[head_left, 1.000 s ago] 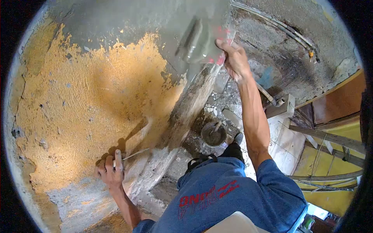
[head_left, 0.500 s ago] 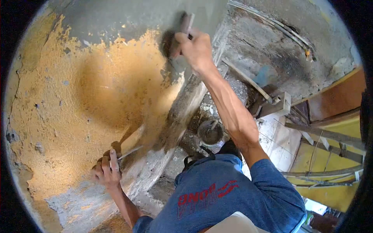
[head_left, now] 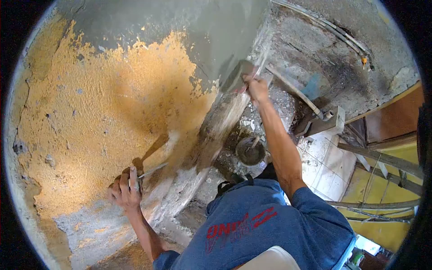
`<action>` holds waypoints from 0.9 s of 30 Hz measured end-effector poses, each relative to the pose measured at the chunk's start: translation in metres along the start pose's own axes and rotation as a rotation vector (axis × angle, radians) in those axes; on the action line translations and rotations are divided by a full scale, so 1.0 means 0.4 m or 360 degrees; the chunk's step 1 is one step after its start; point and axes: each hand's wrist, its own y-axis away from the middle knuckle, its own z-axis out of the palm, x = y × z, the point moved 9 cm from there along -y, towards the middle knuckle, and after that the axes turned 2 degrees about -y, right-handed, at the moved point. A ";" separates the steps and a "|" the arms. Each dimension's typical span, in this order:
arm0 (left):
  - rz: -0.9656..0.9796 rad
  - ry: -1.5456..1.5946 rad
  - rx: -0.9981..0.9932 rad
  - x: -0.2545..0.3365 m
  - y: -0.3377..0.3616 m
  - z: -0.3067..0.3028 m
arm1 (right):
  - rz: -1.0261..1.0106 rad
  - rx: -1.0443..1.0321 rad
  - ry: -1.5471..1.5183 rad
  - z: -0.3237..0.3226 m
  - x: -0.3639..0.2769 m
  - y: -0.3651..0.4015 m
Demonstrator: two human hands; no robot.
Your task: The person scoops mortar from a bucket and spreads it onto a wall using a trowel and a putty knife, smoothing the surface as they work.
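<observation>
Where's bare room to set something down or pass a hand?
The pale tiles look bare between the right forearm and wooden poles; a hand might pass over the orange wall between left hand and grey plaster. It's crowded around the bucket: debris and a trouser leg.

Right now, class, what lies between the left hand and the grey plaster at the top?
The head view shows rough orange wall, shadowed near the left hand, and no loose object.

Grey, debris-littered floor [head_left: 283,108], pale tiles [head_left: 330,175] at right; on it, round bucket [head_left: 250,165] of grey mix [head_left: 249,155].
</observation>
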 end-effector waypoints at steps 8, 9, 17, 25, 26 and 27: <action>-0.0015 0.0007 0.0119 0.002 -0.008 -0.008 | -0.0070 -0.0206 0.0116 0.273 -0.265 0.139; -0.0022 -0.0005 0.0101 -0.001 0.005 0.001 | -0.0124 -0.0238 0.0195 0.290 -0.309 0.158; -0.0006 0.0052 0.0112 0.000 0.000 -0.002 | -0.0262 -0.0554 -0.0105 0.294 -0.473 0.198; -0.0013 0.0028 0.0050 0.004 -0.009 -0.002 | 0.0236 -0.0138 0.0012 0.002 -0.096 0.155; 0.0006 0.0033 0.0043 0.006 -0.010 0.000 | 0.0249 -0.0123 0.0003 -0.017 -0.014 0.136; -0.0004 0.0052 0.0057 0.004 -0.009 0.000 | 0.0309 -0.0113 -0.0092 -0.030 0.064 0.113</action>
